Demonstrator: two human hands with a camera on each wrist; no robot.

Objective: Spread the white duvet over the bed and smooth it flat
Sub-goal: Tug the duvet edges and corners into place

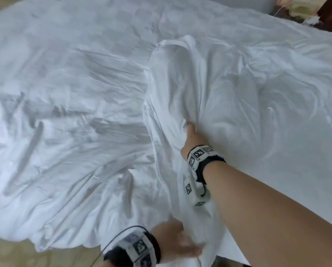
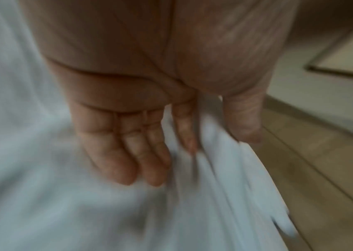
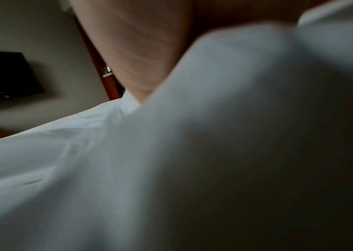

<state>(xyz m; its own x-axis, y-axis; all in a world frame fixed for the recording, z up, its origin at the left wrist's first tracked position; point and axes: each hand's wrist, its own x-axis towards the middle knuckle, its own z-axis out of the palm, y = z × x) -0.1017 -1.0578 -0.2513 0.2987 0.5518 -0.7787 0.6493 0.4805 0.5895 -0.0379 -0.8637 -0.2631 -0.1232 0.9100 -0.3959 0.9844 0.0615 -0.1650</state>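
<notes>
Nearest to the camera, the left hand (image 1: 177, 242) sits at the bottom edge of the head view, right at the near side of the bed (image 1: 276, 151). In the left wrist view the fingers (image 2: 128, 149) are only loosely bent, and a bunched edge of the white duvet (image 1: 65, 132) runs between the index finger and thumb, so it's pinching that fold. It's pretty blurry though.

A bit further in, the right hand (image 1: 191, 132) reaches out over the mattress and its fingers are buried in a raised ridge of the duvet, gripping a handful of fabric. The right wrist view is mostly cloth right up against the lens, so the fingers themselves don't show there.

The duvet is a crumpled mess: most of it is heaped on the left half of the bed, with its near-left edge spilling down toward the wooden floor (image 1: 11, 253). The ridge in the middle stands up between the two hands. To the right of it the surface is flatter white.

Way at the back, top right, there's something yellowish (image 1: 303, 8) past the bed corner, too blurry to make out.
</notes>
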